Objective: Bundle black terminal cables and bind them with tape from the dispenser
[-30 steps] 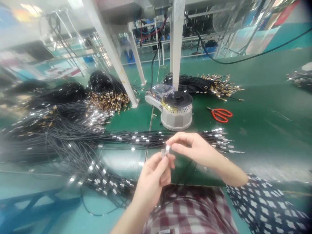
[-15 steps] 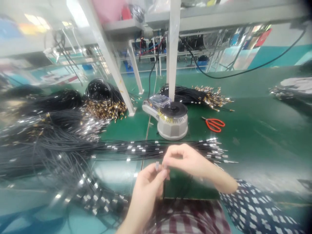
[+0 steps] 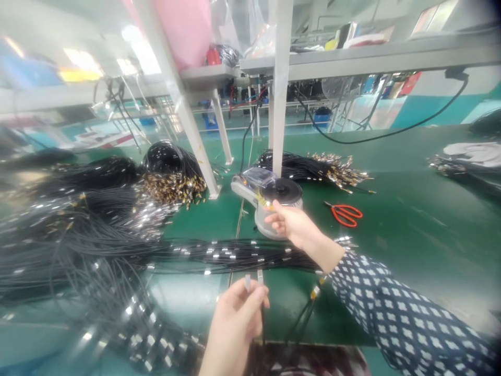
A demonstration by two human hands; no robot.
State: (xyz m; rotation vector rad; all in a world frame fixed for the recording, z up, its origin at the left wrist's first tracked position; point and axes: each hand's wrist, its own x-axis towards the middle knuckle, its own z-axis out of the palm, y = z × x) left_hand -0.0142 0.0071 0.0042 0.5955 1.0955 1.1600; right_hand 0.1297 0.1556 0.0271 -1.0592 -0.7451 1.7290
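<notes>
My left hand (image 3: 237, 321) is near the bench's front edge, fingers pinched on the ends of two thin black cables (image 3: 253, 279) whose small metal tips stick up above my fingertips. My right hand (image 3: 291, 224), in a dotted dark sleeve, is stretched forward to the grey round tape dispenser (image 3: 274, 201) and its fingertips touch the dispenser's front edge. Its fingers look curled there; whether anything is between them I cannot make out. A row of black cables with silver ferrules (image 3: 235, 251) lies across the green mat between my two hands.
Large heaps of black cables with silver and gold connectors (image 3: 97, 209) fill the left of the bench. Another gold-tipped bundle (image 3: 324, 166) lies behind the dispenser. Red-handled scissors (image 3: 344, 213) lie right of it. White frame posts (image 3: 279, 83) rise from the green mat.
My right hand left the cable ends and reached forward to the tape dispenser. My left hand kept the cable ends and stayed low. The view tilted up.
</notes>
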